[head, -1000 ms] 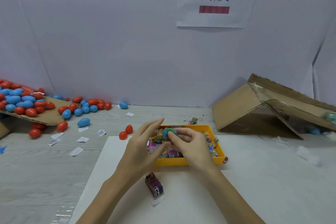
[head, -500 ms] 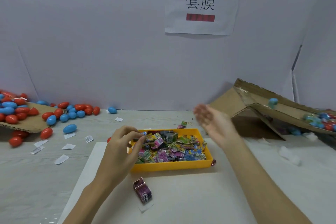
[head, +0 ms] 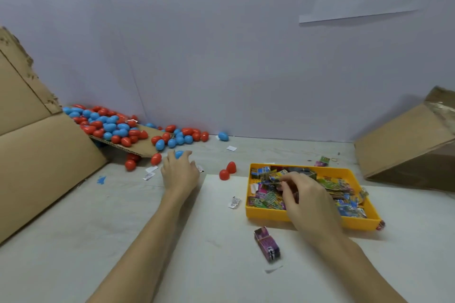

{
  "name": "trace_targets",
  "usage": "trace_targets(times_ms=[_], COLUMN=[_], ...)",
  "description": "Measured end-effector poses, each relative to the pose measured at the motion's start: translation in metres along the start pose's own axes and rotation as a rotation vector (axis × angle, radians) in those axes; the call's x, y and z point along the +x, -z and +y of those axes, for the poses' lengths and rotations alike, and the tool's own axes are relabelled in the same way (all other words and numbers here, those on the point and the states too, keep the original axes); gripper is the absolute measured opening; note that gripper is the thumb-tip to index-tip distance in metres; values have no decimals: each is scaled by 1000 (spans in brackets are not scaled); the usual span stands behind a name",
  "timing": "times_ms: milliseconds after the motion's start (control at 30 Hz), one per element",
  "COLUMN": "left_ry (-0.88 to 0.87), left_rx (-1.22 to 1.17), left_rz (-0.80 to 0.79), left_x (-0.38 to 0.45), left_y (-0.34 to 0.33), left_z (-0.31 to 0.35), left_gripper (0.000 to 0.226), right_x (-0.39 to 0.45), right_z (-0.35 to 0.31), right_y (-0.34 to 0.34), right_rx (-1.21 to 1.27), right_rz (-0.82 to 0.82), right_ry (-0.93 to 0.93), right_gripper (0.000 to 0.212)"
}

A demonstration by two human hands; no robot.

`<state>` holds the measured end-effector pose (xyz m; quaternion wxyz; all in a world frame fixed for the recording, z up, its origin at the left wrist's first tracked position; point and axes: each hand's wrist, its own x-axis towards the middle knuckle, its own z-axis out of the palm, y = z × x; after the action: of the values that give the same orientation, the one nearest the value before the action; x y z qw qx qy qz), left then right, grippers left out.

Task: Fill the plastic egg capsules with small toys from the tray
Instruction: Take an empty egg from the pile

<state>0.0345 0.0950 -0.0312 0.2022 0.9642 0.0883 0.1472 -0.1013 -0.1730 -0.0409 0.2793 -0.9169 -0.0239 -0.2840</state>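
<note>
Reaching out to the far left, the left hand curls its fingers over a blue egg capsule on the tabletop, just in front of the spilled heap of red and blue capsules on a cardboard flap; whether the grip has closed I cannot tell, since the hand covers most of the egg. The shell looks light, hard and smooth, likely to roll or squirt away, so it is best taken across its widest middle. At the right, the right hand is down in the yellow tray, fingertips pinching at a small packaged toy among the pile. These packets look thin, light and crinkly, easily lifted by an edge. A purple packet lies on the white sheet, near the tray, apart from both hands.
</note>
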Motion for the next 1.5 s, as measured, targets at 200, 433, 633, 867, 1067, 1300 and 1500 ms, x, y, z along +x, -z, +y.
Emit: trace_targets(times_ms=[200, 433, 633, 867, 1067, 1300, 1500], left_ry=[-190, -189, -150, -272, -455, -438, -498], left_rx=[277, -398, -1151, -1146, -1118, -1108, -983], left_rz=[-107, 35, -226, -329, -359, -306, -239], left_x=[59, 5, -95, -127, -129, -122, -122], left_y=[1, 9, 19, 12, 13, 7, 4], left_z=[-23, 21, 82, 98, 95, 92, 91], left_gripper=[39, 23, 16, 16, 25, 13, 28], right_x=[1, 3, 0, -2, -1, -1, -2], right_z=[6, 4, 1, -8, -8, -8, -13], right_y=[-3, -3, 4, 9, 15, 17, 13], right_rx=[27, 12, 138, 237, 297, 490, 445], right_rz=[7, 4, 63, 109, 131, 62, 26], right_ry=[-49, -46, 59, 210, 160, 17, 91], right_gripper=[17, 17, 30, 32, 22, 23, 25])
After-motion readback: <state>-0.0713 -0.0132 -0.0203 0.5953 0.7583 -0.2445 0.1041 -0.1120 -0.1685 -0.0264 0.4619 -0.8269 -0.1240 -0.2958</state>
